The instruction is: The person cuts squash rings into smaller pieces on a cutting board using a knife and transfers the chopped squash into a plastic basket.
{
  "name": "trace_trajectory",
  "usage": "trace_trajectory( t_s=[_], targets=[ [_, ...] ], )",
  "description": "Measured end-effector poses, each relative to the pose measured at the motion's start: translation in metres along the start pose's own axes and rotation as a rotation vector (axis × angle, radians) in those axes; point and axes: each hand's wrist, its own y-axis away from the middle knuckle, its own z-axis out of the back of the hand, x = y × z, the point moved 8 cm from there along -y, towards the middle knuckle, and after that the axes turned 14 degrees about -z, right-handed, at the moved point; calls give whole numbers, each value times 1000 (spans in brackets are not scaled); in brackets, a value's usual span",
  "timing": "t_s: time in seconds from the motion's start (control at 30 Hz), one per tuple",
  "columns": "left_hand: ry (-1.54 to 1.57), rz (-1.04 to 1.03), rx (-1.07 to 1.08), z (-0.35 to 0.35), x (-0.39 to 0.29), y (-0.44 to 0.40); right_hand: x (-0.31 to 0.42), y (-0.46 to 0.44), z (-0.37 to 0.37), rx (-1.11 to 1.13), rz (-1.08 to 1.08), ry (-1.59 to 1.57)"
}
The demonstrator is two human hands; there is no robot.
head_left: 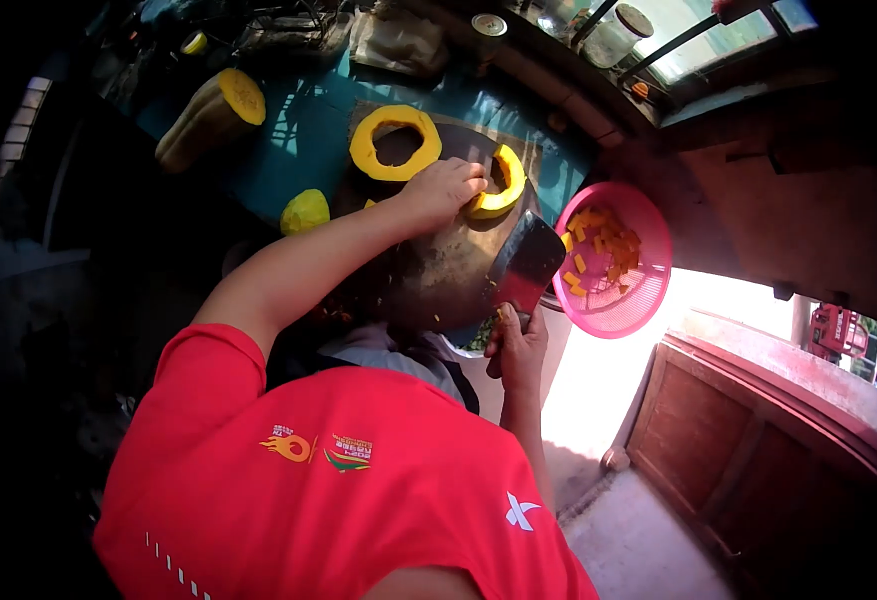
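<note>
My left hand (442, 192) has its fingers closed on the near end of a curved pumpkin piece (503, 192) lying on the dark cutting board (428, 270). Held by its handle in my right hand (520, 345) is a cleaver (526, 262), its broad blade over the board's right edge. A hollow pumpkin ring (362, 150) lies flat on the board just beyond my left hand. To the right of the blade, a pink plastic basket (648, 305) contains several cut pumpkin pieces (608, 245).
A large uncut length of pumpkin (203, 120) lies on the blue-green tabletop (288, 130) at the far left. A yellow pumpkin chunk (305, 212) sits left of the board. A jar (618, 35) stands by the window, and a wooden cabinet (728, 440) is at the right.
</note>
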Motion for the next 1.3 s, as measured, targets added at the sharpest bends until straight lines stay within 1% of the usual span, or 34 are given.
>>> trace_trajectory(
  t_s=[0.03, 0.07, 0.13, 0.27, 0.37, 0.43, 0.47, 0.53, 0.57, 0.63, 0.67, 0.73, 0.77, 0.83, 0.87, 0.93, 0.97, 1.0, 1.07, 1.1, 1.17, 1.2, 1.27, 1.3],
  targets=[
    [-64, -21, 98, -8, -2, -2, 2, -1, -3, 2, -9, 1],
    [-62, -16, 91, -8, -3, -5, 5, -1, -4, 2, -9, 10],
    [-47, 174, 272, -17, 7, -2, 13, 2, -5, -9, 30, 39],
    [-35, 140, 283, -8, -11, 16, 7, 4, -2, -9, 41, 3],
    [22, 92, 320, -7, -25, 37, -1, 5, -1, -56, -4, 44],
    [22, 56, 401, -2, -32, 43, -7, 4, -4, -47, -35, 40],
    [22, 53, 405, 0, -31, 42, -8, 3, -5, -49, -37, 36],
    [17, 145, 171, 21, -18, 39, -16, -3, -9, -36, -104, 40],
    [19, 143, 176, 17, -12, 35, -17, -6, -12, -37, -107, 36],
    [-4, 166, 180, 4, -2, 14, -23, -13, -16, -36, -193, 41],
    [-3, 165, 177, 1, 0, 5, -20, -14, -18, -38, -191, 43],
    [-40, 221, 302, -12, 4, -5, -16, -14, -24, -3, -189, 30],
    [-32, 224, 304, -13, 4, -5, -15, -13, -24, -7, -197, 33],
    [-73, 204, 433, -19, 1, 1, -14, -9, -26, -10, -191, -7],
    [-72, 204, 439, -18, 0, 9, -19, -9, -25, -9, -196, -11],
    [19, 95, 615, -21, -12, 31, -32, -7, -23, 14, -217, 22],
    [124, 169, 698, -21, -14, 44, -35, -4, -23, 14, -216, 12],
    [121, 167, 705, -13, -19, 55, -38, -1, -23, 24, -223, 44],
    [200, 231, 353, 25, -18, 69, -41, 2, -25, 40, -229, 70],
    [196, 227, 360, 30, -16, 80, -43, 4, -25, 30, -243, 52],
    [120, 362, 60, 55, 2, 103, -49, 7, -24, 12, -276, 5],
    [119, 363, 61, 56, 5, 110, -53, 6, -24, 14, -277, 5],
    [92, 266, -120, 68, 3, 116, -63, -1, -24, 31, -244, -40],
    [92, 268, -122, 63, 2, 119, -66, -3, -25, 31, -244, -38]
  ],
)
